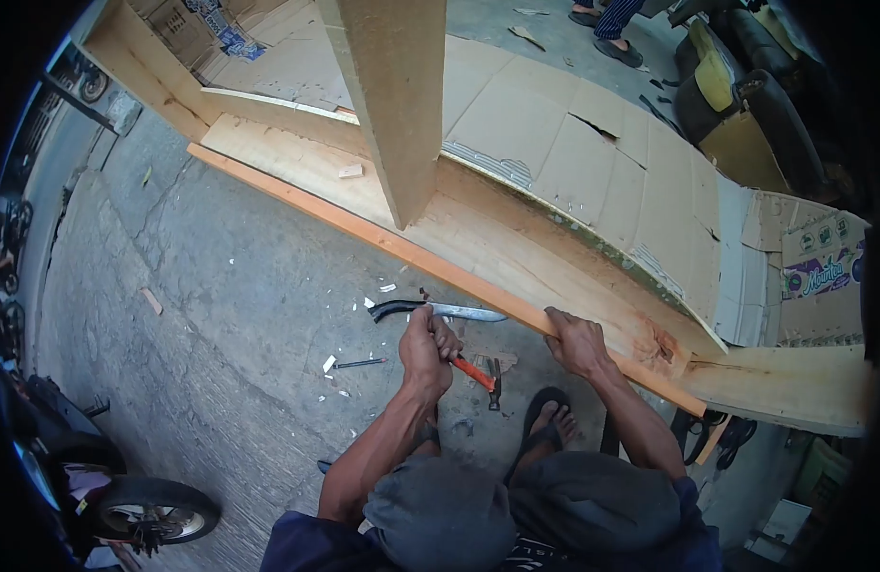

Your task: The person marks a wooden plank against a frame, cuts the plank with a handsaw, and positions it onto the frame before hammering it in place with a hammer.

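Observation:
My left hand (425, 351) is closed in a fist around the red handle of a hammer (474, 373), its metal head pointing down and away to the right. My right hand (579, 345) grips a long, orange-toned wooden strip (392, 242), which runs along the near edge of a large wooden frame (516, 246). Beyond my left fist a knife (466, 312) with a black handle appears on the concrete, partly covered by the fist. A thin dark tool (361, 362), its kind unclear, lies left of my wrist.
An upright board (387, 105) rises from the frame. Cardboard sheets (592, 133) lie behind it. White chips and scraps litter the concrete floor (230, 286). A motorcycle wheel (154, 510) stands at lower left, a worn seat (754, 114) at upper right. Another person's feet (616, 50) show at the top.

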Tool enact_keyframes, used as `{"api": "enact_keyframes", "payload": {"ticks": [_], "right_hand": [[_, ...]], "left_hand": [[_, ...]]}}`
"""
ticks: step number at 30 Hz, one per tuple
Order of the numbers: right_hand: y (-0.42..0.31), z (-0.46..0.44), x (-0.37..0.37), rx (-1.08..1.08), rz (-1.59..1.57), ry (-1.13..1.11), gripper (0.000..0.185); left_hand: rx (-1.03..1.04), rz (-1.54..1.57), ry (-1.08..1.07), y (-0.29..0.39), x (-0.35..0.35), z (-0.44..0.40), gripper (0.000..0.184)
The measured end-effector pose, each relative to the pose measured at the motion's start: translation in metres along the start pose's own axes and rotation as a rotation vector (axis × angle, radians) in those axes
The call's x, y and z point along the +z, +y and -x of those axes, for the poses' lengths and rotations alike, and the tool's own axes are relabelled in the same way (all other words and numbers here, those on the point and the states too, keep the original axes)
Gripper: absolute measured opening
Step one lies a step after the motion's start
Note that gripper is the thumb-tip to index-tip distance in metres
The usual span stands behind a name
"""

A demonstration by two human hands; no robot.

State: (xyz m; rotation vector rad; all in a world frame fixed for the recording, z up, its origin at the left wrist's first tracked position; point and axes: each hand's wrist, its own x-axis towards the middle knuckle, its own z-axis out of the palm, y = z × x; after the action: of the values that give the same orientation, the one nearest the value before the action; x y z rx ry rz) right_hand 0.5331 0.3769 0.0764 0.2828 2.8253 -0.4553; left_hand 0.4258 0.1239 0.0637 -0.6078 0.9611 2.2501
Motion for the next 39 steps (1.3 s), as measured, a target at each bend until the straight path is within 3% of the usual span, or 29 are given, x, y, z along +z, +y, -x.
{"api": "enact_keyframes", "payload": {"ticks": [2,4,6,8,10,12,13,15,16,18,19,22,27,31,39], "right_hand": [[0.01,-0.007,-0.012,-0.014,0.011,0.125,0.046],[0.018,-0.013,-0.004,-0.006,-0.001,0.103,0.046],[0.023,-0.015,0.01,-0.015,-0.001,0.077,0.047],[0.023,-0.017,0.025,0.033,-0.022,0.129,0.049],[0.024,-0.013,0.036,0.008,-0.045,0.173,0.049],[0.024,-0.016,0.033,-0.017,-0.056,0.244,0.049],[0.022,-0.014,0.033,-0.005,-0.055,0.227,0.049],[0.021,-0.013,0.031,0.004,-0.042,0.215,0.049],[0.022,-0.013,0.035,-0.004,-0.049,0.235,0.048],[0.023,-0.012,0.043,-0.014,-0.054,0.255,0.048],[0.024,-0.012,0.047,-0.04,-0.065,0.277,0.048],[0.021,-0.009,0.042,-0.065,-0.072,0.302,0.049],[0.017,-0.012,0.044,-0.012,-0.097,0.271,0.049],[0.019,-0.02,0.037,-0.01,-0.047,0.279,0.049],[0.03,-0.023,0.038,-0.054,-0.047,0.286,0.049]], "left_hand": [[-0.019,0.052,0.014,0.002,-0.037,-0.022,0.042],[-0.04,0.106,0.024,0.008,-0.054,-0.036,0.04],[-0.009,-0.02,0.174,0.018,-0.059,-0.046,0.035],[0.077,-0.179,0.168,0.027,-0.085,-0.071,0.031],[0.329,-0.67,0.404,0.045,-0.097,-0.105,0.04],[0.165,-0.687,0.507,0.068,-0.101,-0.142,0.057],[0.166,-0.683,0.503,0.073,-0.109,-0.165,0.057],[0.321,-0.964,0.543,0.079,-0.117,-0.211,0.07],[0.324,-0.957,0.542,0.085,-0.107,-0.218,0.07],[0.078,-0.425,0.238,0.103,-0.081,-0.215,0.068],[0.106,-0.276,0.196,0.105,-0.064,-0.207,0.067],[0.251,-0.256,0.144,0.098,-0.07,-0.22,0.062],[0.134,-0.346,0.233,0.115,-0.06,-0.227,0.053],[0.07,-0.225,0.228,0.117,-0.063,-0.234,0.054],[0.063,-0.003,-0.027,0.113,-0.08,-0.236,0.059]]}}
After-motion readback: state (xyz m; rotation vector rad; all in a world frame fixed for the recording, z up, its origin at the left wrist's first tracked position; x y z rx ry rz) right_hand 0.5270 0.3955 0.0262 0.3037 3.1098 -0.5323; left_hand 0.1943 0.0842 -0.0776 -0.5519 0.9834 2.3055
